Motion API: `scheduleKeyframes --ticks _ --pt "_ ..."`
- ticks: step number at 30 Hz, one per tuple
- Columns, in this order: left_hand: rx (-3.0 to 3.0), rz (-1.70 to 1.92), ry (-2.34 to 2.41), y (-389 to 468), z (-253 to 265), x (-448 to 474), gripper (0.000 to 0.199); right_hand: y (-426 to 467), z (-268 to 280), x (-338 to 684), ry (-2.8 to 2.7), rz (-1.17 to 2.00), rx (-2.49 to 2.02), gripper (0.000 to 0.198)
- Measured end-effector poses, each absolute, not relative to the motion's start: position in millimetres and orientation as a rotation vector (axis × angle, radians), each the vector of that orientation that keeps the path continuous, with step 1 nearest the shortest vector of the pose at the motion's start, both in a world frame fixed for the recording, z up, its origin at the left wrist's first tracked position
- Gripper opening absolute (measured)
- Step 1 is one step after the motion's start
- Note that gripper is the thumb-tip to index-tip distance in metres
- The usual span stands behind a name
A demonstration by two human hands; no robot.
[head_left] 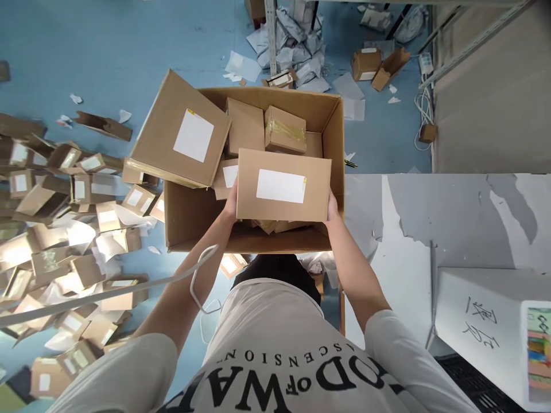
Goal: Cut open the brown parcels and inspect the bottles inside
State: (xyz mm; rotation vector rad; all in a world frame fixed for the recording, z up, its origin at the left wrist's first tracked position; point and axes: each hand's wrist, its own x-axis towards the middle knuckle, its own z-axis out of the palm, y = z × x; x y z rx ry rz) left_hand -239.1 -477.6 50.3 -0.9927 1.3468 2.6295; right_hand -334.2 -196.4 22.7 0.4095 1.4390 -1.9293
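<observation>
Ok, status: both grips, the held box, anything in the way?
Left grip and right grip on opposite ends of labelled box. Held over open carton. Larger box, tilted, covers carton's far-left corner.

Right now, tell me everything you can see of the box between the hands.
The box is brown, rectangular and looks like cardboard, its visible face flat. A white label with a small yellow mark in its upper right corner sits near the middle. The left hand and right hand hold it crosswise by its short ends, over the open carton; whether its underside touches anything is hidden.
</observation>
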Motion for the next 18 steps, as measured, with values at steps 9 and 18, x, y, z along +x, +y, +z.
scheduleKeyframes --ticks 9,18 --pt "-1.006 2.487 1.375 -507 60 -243 0.052 -187 38 -366 1.501 -1.859 0.386 0.048" --pt "-1.299 2.568 1.148 -465 48 -230 0.057 -206 37 -343 1.456 -1.860 0.500 0.060"
